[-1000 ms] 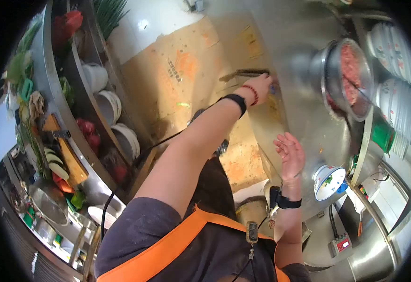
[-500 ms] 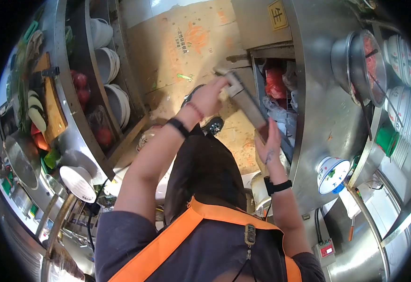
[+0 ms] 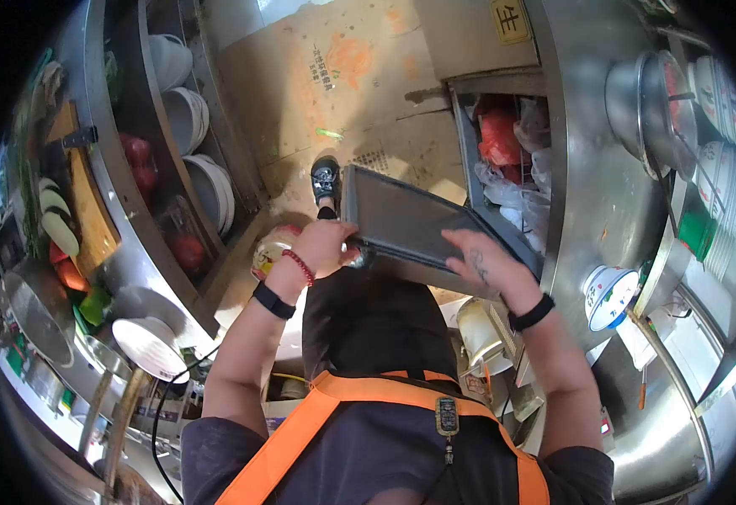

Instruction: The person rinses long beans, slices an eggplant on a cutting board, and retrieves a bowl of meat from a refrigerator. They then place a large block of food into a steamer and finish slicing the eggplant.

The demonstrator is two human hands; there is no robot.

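Left hand (image 3: 321, 244): at the near-left corner of the panel (image 3: 406, 220), fingers (image 3: 340, 231) wrapped round its edge; red bracelet and black band on the wrist.
Right hand (image 3: 486, 263): laid over the near-right edge of the panel, fingers (image 3: 462, 241) spread along the rim and holding it; black band on the wrist.
Panel: flat, grey metal with a raised rim, held tilted between both hands in front of the body, above the floor and just left of the open cabinet (image 3: 502, 143); far-left corner close to the shoe (image 3: 326, 178).
Cabinet: set under the steel surface (image 3: 587, 194), front open, stuffed with a red bag (image 3: 500, 135) and white bags (image 3: 536, 181).
Sign (image 3: 511, 18): yellow, on the closed front above the opening.
Surface: steel, curving along the right; blue-and-white bowl (image 3: 608, 296) near its edge, beside the right forearm.
Pot (image 3: 650, 93): steel, further along the surface, red content inside, too blurred to name.
Bowls (image 3: 725, 109): white stacks beyond the pot.
Floor: covered with cardboard (image 3: 342, 76), printed orange.
Shelf (image 3: 208, 189): on the left, white dishes in stacks, red vegetables beside them.
Board (image 3: 90, 210): wooden, on the far left, with sliced vegetables near it.
Apron (image 3: 368, 391): orange straps over a dark shirt, at the bottom.
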